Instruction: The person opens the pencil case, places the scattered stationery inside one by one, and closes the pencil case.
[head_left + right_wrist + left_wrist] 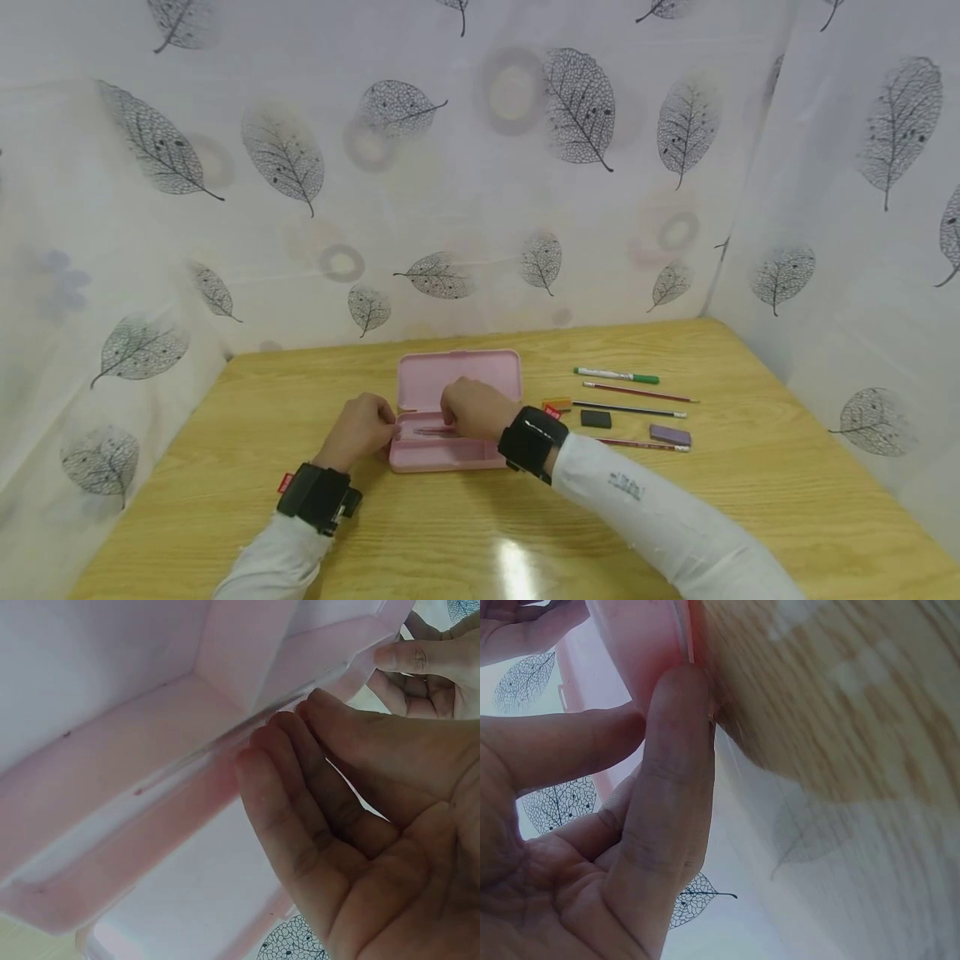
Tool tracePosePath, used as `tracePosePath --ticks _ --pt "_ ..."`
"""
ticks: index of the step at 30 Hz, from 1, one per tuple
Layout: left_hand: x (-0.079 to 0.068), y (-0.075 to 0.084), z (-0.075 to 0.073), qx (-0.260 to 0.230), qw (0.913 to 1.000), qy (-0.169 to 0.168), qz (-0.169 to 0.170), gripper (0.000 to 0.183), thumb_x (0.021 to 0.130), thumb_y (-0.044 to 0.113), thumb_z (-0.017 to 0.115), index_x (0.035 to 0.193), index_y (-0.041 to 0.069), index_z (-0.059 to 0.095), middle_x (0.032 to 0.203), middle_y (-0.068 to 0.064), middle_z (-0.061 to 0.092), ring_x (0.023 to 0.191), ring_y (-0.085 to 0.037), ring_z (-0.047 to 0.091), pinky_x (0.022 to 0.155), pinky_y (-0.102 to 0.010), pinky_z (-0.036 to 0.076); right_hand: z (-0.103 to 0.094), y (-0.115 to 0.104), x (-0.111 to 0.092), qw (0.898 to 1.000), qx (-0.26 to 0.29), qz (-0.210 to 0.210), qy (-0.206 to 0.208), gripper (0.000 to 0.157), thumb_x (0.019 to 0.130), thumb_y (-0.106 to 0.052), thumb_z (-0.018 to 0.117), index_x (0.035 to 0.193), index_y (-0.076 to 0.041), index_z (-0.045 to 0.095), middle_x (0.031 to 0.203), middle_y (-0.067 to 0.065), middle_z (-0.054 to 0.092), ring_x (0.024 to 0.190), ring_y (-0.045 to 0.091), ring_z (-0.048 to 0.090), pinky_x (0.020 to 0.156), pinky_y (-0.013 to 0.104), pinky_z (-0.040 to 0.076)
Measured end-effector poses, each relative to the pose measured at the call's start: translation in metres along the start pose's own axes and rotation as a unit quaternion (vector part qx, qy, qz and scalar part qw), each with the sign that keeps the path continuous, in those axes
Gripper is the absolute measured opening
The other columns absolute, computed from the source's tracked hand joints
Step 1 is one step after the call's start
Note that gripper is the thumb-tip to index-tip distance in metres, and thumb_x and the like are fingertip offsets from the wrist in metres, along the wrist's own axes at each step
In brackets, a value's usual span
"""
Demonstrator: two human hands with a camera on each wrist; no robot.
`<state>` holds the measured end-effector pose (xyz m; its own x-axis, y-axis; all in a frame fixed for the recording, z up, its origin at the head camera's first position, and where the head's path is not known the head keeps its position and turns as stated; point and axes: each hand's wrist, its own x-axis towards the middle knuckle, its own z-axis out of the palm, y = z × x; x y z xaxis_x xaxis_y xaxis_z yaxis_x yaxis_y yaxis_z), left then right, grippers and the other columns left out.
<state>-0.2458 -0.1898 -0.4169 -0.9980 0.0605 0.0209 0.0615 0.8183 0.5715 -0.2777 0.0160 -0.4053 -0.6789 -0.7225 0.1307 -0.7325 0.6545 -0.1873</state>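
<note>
“Packing that pencil case (438, 454), are you?”

“So I'd judge. It sits on the table (420, 542) in front of me with its lid (427, 379) folded back, and a slim piece (225, 739), pencil-like, lies lengthwise in the rear compartment.”

“What are your hands doing?”

“They're apart, each with its own job. My left hand (360, 429) pinches the case's left end between thumb and finger. My right hand (476, 408) reaches down into the rear compartment, thumb and fingertips bunched right by the slim piece.”

“Gripping it?”

“I can't tell. The fingertips are on it or just beside it; whether they pinch it doesn't show.”

“Which step would you call this, then?”

“Settling one piece in its place, I'd say. Loose things lie off to my right: a green marker (617, 376), a red pencil (641, 392), a dark pencil (630, 409), another red pencil (637, 444), a black eraser (596, 419), a purple eraser (670, 435) and an orange piece (557, 403).”

“And the next move?”

“It calls for laying the slim piece flat, clear of the rim, while my left hand steadies the case. Then my right should let go, ready for another.”
</note>
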Motion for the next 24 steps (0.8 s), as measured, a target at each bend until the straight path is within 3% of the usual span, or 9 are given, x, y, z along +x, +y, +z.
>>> tracePosePath --ticks 5,14,19,24 --pt "0.001 0.000 0.001 -0.005 0.9998 -0.011 -0.016 0.008 0.080 0.004 0.075 0.079 -0.002 0.068 0.072 -0.011 0.066 0.058 -0.017 0.060 0.052 -0.033 0.053 -0.005 0.000 -0.002 1.000 0.003 0.002 0.001 0.008 0.081 -0.002 0.071 0.083 -0.007 0.077 0.082 0.003 0.075 0.077 0.015 0.067 0.072 0.031 0.059" --pt "0.001 0.002 0.002 -0.006 0.9997 -0.011 -0.022 0.009 0.080 0.005 0.075 0.079 -0.002 0.068 0.074 -0.012 0.067 0.059 -0.018 0.061 0.053 -0.033 0.053 -0.031 -0.007 -0.022 0.999 0.047 0.005 0.003 0.011 0.081 0.002 0.071 0.089 -0.003 0.077 0.085 0.007 0.075 0.079 0.016 0.064 0.078 0.034 0.057" --pt "0.000 0.002 0.002 -0.002 0.9998 -0.009 -0.018 0.009 0.079 0.004 0.075 0.078 -0.002 0.068 0.074 -0.012 0.066 0.060 -0.018 0.060 0.053 -0.034 0.053 -0.044 -0.010 -0.039 0.996 0.089 0.011 0.016 0.014 0.082 0.003 0.067 0.090 -0.004 0.077 0.089 0.008 0.076 0.078 0.013 0.065 0.076 0.032 0.057" --pt "0.000 0.002 0.001 0.000 0.9998 -0.009 -0.020 0.009 0.080 0.004 0.075 0.079 -0.002 0.068 0.074 -0.012 0.066 0.060 -0.018 0.060 0.054 -0.034 0.053 -0.061 -0.012 -0.057 0.995 0.096 0.005 0.035 0.011 0.084 -0.001 0.070 0.091 -0.007 0.076 0.087 0.006 0.075 0.075 0.012 0.064 0.070 0.031 0.057"
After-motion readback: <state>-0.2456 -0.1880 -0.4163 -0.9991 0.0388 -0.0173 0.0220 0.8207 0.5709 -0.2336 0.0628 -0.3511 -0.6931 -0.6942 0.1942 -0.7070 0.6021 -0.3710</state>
